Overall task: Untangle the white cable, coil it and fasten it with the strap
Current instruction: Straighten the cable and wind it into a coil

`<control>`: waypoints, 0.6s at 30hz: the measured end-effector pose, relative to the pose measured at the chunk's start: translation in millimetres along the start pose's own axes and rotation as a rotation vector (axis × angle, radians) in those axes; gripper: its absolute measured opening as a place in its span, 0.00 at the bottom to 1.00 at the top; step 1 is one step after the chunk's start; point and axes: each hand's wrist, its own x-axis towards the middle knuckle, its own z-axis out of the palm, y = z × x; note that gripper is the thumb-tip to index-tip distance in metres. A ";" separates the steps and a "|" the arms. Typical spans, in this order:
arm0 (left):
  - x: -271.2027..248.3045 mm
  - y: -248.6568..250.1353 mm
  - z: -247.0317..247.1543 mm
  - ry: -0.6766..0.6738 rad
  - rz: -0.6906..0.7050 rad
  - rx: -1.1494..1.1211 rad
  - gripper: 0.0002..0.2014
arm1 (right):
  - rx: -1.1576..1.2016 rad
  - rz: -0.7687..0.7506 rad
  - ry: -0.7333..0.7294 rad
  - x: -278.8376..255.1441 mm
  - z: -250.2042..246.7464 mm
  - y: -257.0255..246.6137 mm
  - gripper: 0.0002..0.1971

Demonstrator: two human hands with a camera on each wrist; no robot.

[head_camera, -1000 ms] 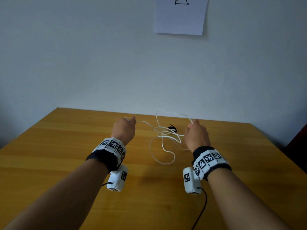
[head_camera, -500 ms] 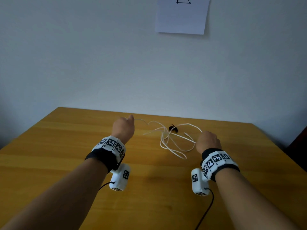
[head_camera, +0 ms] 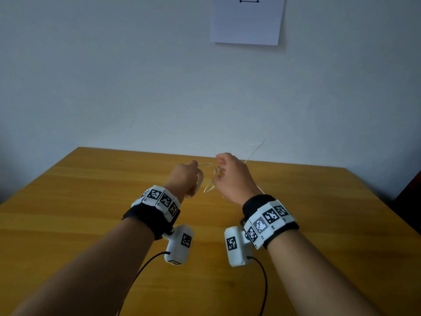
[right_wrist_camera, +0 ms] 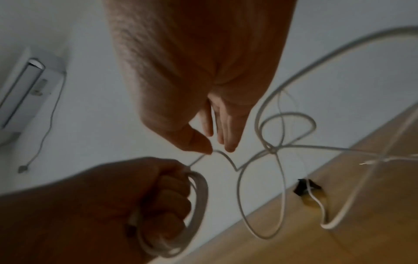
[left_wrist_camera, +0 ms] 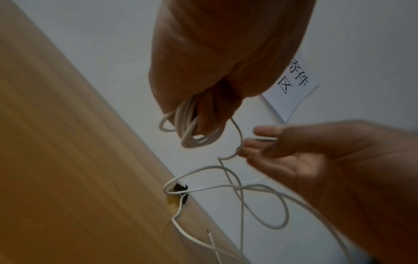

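Our left hand (left_wrist_camera: pixel 217 59) is clenched around several turns of the white cable (left_wrist_camera: pixel 196 132); the finished loops hang below the curled fingers (right_wrist_camera: pixel 172 192) as a small, tight coil. Our right hand (right_wrist_camera: pixel 196 71) pinches a single strand between thumb and fingertips (right_wrist_camera: pixel 229 142), just beside the left fist, with the remaining fingers held nearly straight. From this pinch the cable runs as a thin, round, white line. It bends sharply, crosses itself at a loose knot-like junction (right_wrist_camera: pixel 272 149) and spreads into several open loops in the air. The lower loops reach down to the wooden table (head_camera: pixel 91 224). One strand passes over a small black strap (left_wrist_camera: pixel 182 192) lying at the far table edge near the wall. A free cable end (left_wrist_camera: pixel 209 234) rests on the tabletop. In the head view both hands (head_camera: pixel 184 176) (head_camera: pixel 234 179) are raised above the table centre, close together. A sheet of paper (head_camera: pixel 247 21) hangs on the wall behind.
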 end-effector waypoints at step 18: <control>-22.9 22.6 4.4 -0.608 -0.084 -1.040 0.24 | -0.156 -0.010 -0.071 -2.8 19.6 27.1 0.11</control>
